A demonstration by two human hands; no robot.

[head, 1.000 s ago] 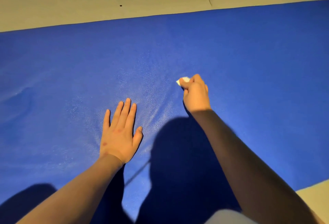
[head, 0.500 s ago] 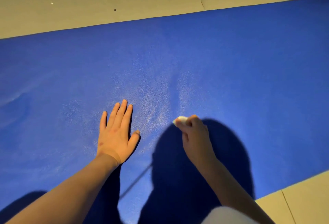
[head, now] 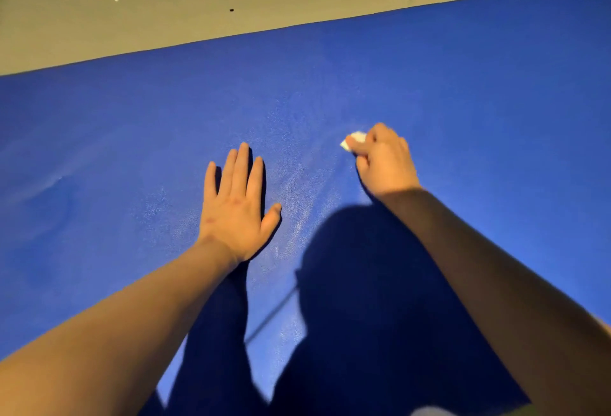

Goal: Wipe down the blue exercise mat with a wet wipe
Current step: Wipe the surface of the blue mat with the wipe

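Mat (head: 463, 85) is lying flat on the floor (head: 165, 2), and we are pressing our left hand (head: 236, 210) on it open-fingered, likely anchoring it, while our right hand (head: 383, 161) is pinching the wadded wet wipe (head: 353, 141) against it.

The blue exercise mat (head: 463, 85) lies spread flat, faintly glistening in streaks near its middle, with the small, bunched white wet wipe (head: 353, 141) held against it in the right hand (head: 385, 161).

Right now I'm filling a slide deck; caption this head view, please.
The left hand lies flat on the blue mat; the right hand grips a wet wipe against it.
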